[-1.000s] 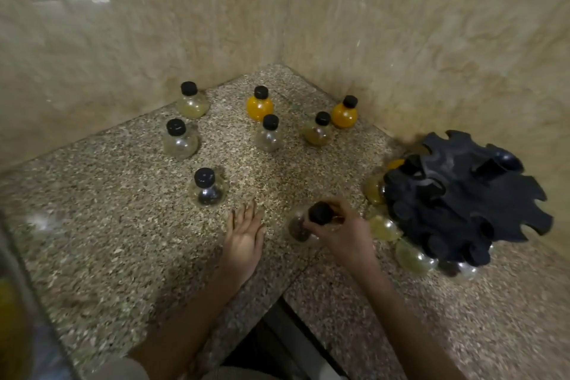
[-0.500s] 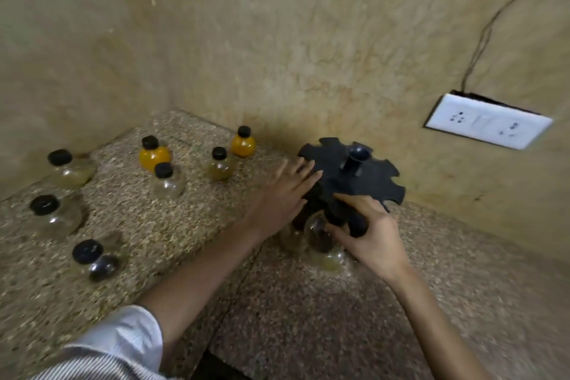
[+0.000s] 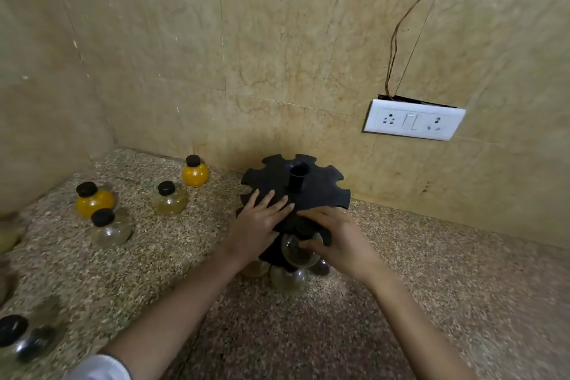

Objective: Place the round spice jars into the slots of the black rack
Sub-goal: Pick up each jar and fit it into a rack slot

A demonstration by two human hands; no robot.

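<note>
Right hand [image 3: 342, 244] grips 1 round clear glass jar [image 3: 297, 251] under the black notched plastic rack [image 3: 296, 191]; left hand [image 3: 259, 222] lies flat, empty, on its top.

No readable text, label, brand or number anywhere you look, spice jars [image 3: 170, 199] at left carry plain black caps and bare glass, black rack [image 3: 296, 187] unmarked, white switch plate [image 3: 414, 119] on the far right wall blank.
</note>
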